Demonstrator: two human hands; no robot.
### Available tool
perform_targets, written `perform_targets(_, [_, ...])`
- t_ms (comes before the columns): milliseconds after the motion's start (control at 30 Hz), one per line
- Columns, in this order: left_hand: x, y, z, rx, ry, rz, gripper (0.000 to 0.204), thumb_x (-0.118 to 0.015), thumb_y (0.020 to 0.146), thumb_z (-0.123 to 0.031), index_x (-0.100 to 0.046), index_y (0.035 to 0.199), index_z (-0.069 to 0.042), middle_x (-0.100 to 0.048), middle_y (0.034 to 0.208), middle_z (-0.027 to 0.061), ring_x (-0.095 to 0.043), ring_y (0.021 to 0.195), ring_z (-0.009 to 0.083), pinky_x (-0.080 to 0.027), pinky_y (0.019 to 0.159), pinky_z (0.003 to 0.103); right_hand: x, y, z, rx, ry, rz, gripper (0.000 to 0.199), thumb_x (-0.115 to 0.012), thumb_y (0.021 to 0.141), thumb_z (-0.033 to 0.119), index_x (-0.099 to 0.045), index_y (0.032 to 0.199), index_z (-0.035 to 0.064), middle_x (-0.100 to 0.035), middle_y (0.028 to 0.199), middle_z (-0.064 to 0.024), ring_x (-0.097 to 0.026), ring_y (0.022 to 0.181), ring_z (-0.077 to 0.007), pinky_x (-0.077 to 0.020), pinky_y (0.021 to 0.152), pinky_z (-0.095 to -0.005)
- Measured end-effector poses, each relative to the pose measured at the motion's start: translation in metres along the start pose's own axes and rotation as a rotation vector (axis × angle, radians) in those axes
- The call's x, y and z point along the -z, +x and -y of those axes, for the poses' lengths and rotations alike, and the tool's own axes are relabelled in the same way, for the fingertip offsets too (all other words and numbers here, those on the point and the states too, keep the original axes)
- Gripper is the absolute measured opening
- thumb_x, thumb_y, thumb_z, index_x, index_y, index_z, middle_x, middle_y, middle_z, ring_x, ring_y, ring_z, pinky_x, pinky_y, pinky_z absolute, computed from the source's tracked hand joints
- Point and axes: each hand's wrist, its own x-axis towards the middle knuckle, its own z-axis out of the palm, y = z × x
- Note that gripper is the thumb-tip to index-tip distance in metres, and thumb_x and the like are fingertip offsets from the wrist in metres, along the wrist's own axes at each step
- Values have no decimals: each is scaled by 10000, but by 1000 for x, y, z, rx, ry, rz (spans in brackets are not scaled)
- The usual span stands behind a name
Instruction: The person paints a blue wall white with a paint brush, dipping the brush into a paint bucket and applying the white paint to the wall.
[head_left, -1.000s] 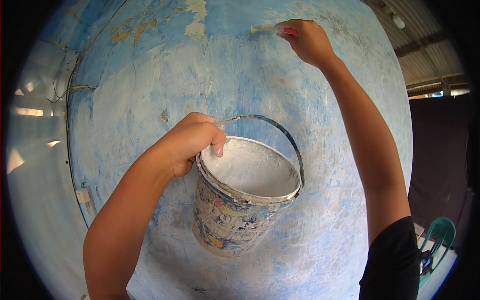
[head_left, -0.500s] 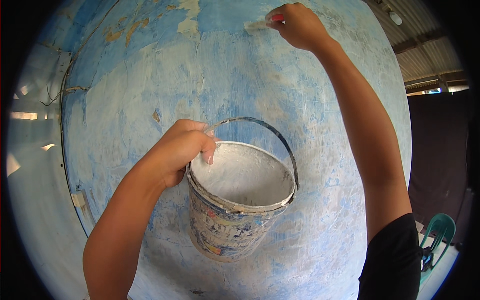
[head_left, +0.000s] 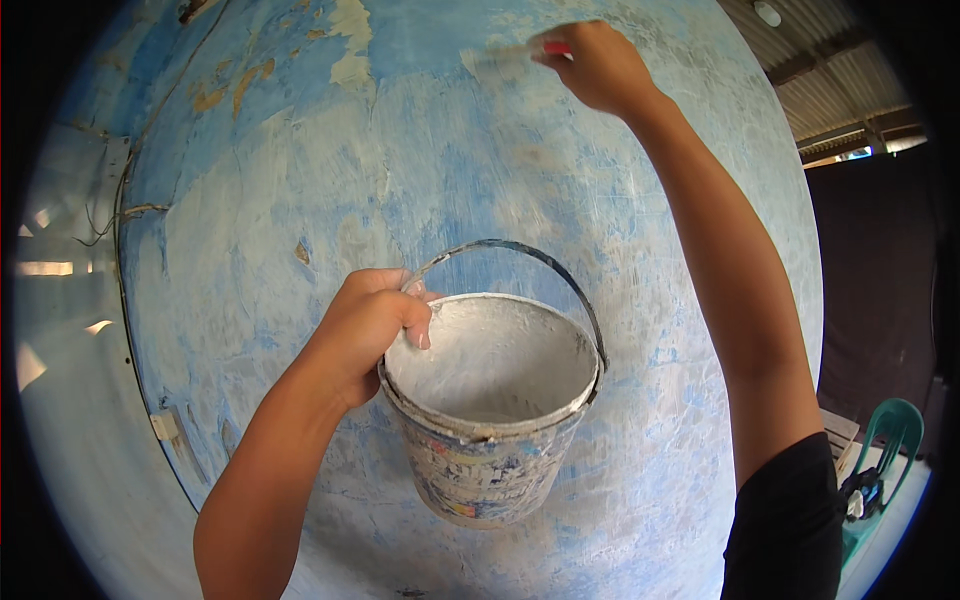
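The left grip (head_left: 365, 325) holds the bucket (head_left: 490, 480), just right of it, by the rim (head_left: 470, 429), and the right grip (head_left: 600, 68) holds the red scraper (head_left: 557, 47) just left, best slid flat along the wall (head_left: 450, 150).

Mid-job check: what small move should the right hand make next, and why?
Probably a short smoothing stroke over the pale patch high on the blue wall: the right hand holds the red-handled tool up at that patch, whose left edge meets bluer surface, while the left hand holds the bucket lower down, apart from the tool.
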Motion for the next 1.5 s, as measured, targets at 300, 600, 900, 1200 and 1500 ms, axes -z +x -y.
perform_targets(300, [-2, -3, 5, -35, -26, -1, 349, -587, 563, 23, -638, 906, 67, -702, 988, 227, -714, 754, 303, -620, 643, 408, -38, -48, 10, -2, 71, -50, 169, -736, 933, 170, -809, 1084, 147, -777, 1030, -139, -740, 856, -350, -599, 792, -443])
perform_targets(600, [8, -4, 11, -36, -12, -4, 292, -576, 562, 30, -637, 847, 46, -709, 1001, 218, -702, 779, 283, -613, 681, 395, 13, 3, 21, 13, 73, -23, 146, -745, 933, 193, -826, 1041, 137, -781, 905, -134, -743, 824, -328, -595, 768, -423])
perform_targets(900, [21, -16, 9, -19, 37, -118, 203, -582, 547, 31, -568, 745, -16, -723, 1068, 261, -703, 786, 274, -603, 640, 398, -38, -16, 41, 67, 161, 7, 177, -749, 944, 200, -814, 1081, 108, -784, 1041, -159, -745, 922, -346, -590, 848, -428])
perform_targets(1200, [31, -26, 10, -37, 90, -147, 246, -567, 548, 70, -433, 675, -92, -723, 1109, 297, -684, 743, 261, -589, 607, 365, -18, 0, 14, 87, 233, -158, 192, -740, 968, 159, -794, 1121, 55, -785, 1129, -130, -748, 965, -312, -594, 868, -392])
perform_targets(1500, [33, -38, 18, -31, 75, -164, 257, -571, 559, 67, -410, 673, -99, -731, 1098, 276, -671, 756, 235, -570, 589, 358, 8, -63, 32, 155, 286, 49, 166, -741, 956, 166, -805, 1053, 47, -781, 1052, -167, -743, 918, -324, -587, 845, -404])
